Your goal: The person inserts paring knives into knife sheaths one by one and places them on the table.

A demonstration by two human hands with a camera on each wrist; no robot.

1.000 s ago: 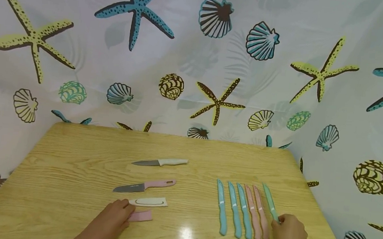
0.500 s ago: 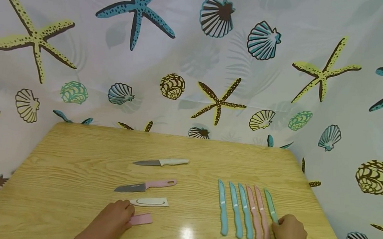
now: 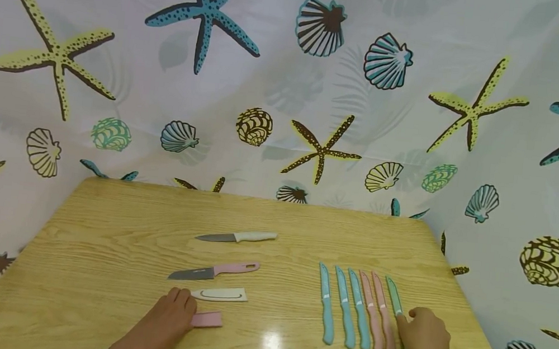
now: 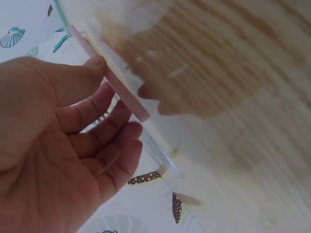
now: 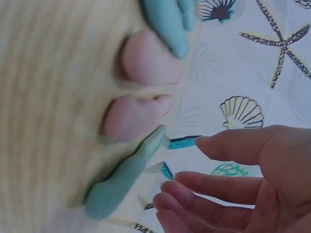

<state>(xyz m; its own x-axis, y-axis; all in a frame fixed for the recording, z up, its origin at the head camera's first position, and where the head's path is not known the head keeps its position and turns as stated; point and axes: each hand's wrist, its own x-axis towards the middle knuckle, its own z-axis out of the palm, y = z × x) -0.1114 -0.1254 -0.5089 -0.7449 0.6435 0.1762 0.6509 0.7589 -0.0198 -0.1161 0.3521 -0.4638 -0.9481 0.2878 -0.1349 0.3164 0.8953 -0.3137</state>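
My left hand pinches a pink knife sheath between thumb and fingers at the front left; the left wrist view shows the thumb on one face of the sheath. Just behind it lies a white sheath, close to the fingertips. My right hand is over the handle end of a green knife, thumb and fingers apart. In the right wrist view the green knife's handle rests on the table, with a gap between it and the fingertips. The hand partly hides that handle in the head view.
Left of the green knife lie two pink knives and three blue knives, side by side. A pink-handled knife and a white-handled knife lie further back on the wooden table. Patterned cloth surrounds the far edge and sides.
My right hand has set the green knife down beside the pink ones and let go of it, the fingers now parted. The left hand stays nearly still with the pink sheath.
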